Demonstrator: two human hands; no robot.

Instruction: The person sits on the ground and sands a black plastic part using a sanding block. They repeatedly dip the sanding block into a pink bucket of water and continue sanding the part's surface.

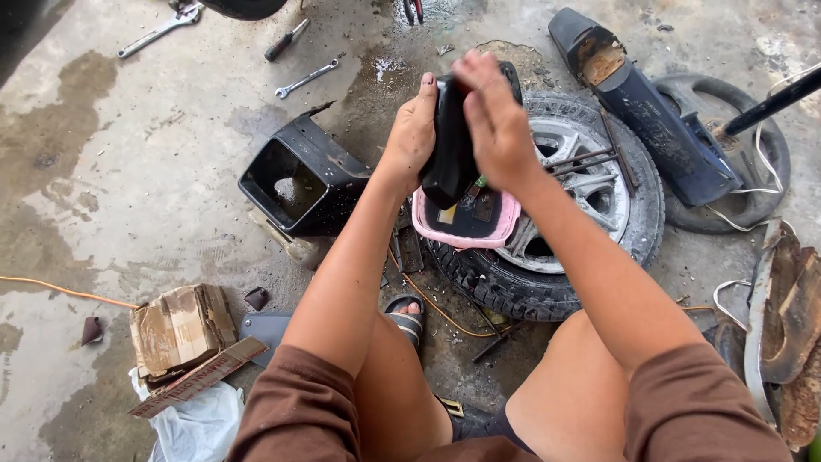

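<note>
Head view. Left hand [413, 128] grips a black plastic bottle [451, 145], fingers wrapped around its left side; right hand [496, 120] covers its top, fingers curled over it. The bottle hangs tilted just above a pink tray [505, 224] resting on a wheel [637, 201]. A black housing [299, 175] lies left on the concrete floor [128, 171].

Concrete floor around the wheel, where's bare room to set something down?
Bare concrete floor left of the black plastic housing, below the silver spanners. Crowded: the spoked tyre wheel under the pink tray, and the torn cardboard box.
</note>
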